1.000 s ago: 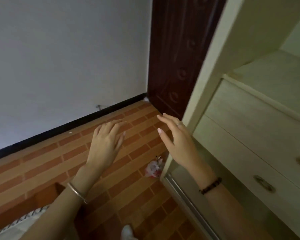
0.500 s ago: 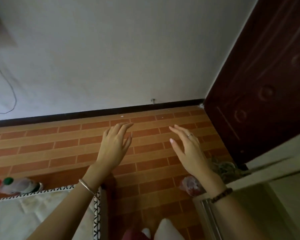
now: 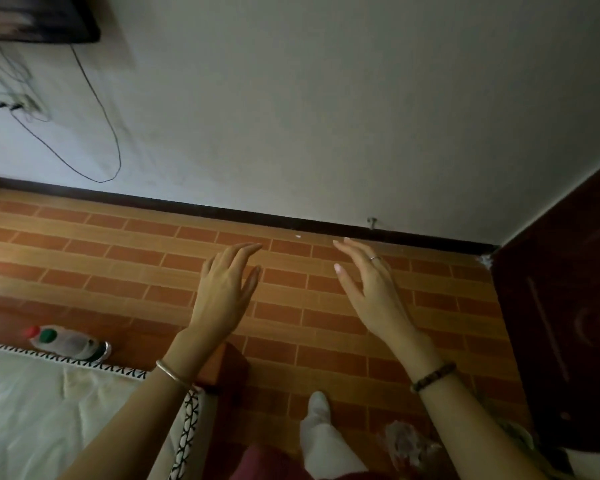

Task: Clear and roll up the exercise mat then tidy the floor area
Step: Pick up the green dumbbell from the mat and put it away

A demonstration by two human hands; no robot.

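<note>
**Mat flat on the floor, both hands empty**

Closest to the camera, bottom middle, there's a leg in pale trousers [image 3: 326, 448] with the foot planted on the brick-pattern floor [image 3: 118, 271]. Just right of it sits a crumpled clear wrapper [image 3: 402, 445].

The mat [image 3: 49, 410] fills the bottom-left corner. It's cream-white, looks soft and a bit creased, and has a black-and-white patterned trim along its edges. It lies flat and unrolled, and only one corner shows because the rest runs off the left and bottom of the shot. A plastic bottle [image 3: 66, 342] with red and green at its top end lies on its side right at the mat's far edge. I can't tell whether it's partly on the trim or only touching it.

Both arms reach forward over the floor. The left hand [image 3: 222, 292] is palm down with fingers straight and close together, holding nothing, and there's a metal bangle [image 3: 172, 374] on that wrist. The right hand [image 3: 371, 292] is spread loosely and is also empty. It has a ring [image 3: 374, 258] on one finger and a beaded bracelet [image 3: 433, 377] on the wrist. Neither hand is touching the mat.

Further back a black baseboard [image 3: 222, 213] meets a plain pale wall [image 3: 291, 98]. A dark cable [image 3: 101, 116] loops down the wall on the left, and there's a dark wooden door [image 3: 568, 323] on the right.
</note>
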